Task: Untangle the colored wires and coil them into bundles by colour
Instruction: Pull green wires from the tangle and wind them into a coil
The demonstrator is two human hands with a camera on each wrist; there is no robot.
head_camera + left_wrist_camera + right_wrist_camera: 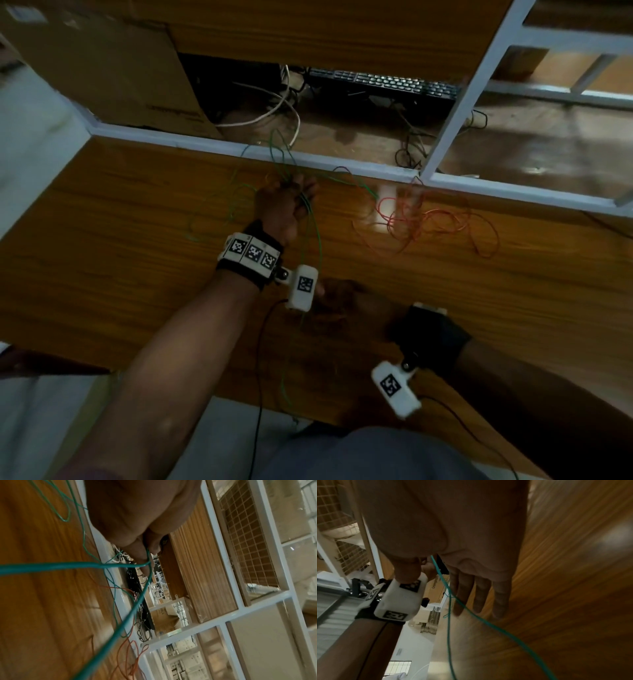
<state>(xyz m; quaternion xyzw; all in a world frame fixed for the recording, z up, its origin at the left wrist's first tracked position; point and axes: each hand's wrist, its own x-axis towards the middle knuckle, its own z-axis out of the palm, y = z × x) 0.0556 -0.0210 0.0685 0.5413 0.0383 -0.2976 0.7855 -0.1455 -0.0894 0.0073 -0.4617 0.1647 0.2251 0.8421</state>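
Note:
Green wire (317, 236) runs in loose loops over the wooden table (102, 257). My left hand (287, 202) grips a bunch of its strands near the table's far edge; in the left wrist view the fingers (142, 555) pinch the green wire (51, 566), which leads off in two strands. My right hand (346, 299) sits nearer me, just beside the left wrist camera. It pinches the green wire (471, 613) by the thumb, and its other fingers (481, 595) are straight. A tangle of red wire (431, 222) lies to the right, untouched, with red wire (132, 654) also in the left wrist view.
A white frame rail (239, 147) borders the table's far edge. Beyond it are a cardboard box (102, 68), a black keyboard (383, 82), a white cable (274, 109) and black cables (411, 150). Some green wire hangs over the near edge.

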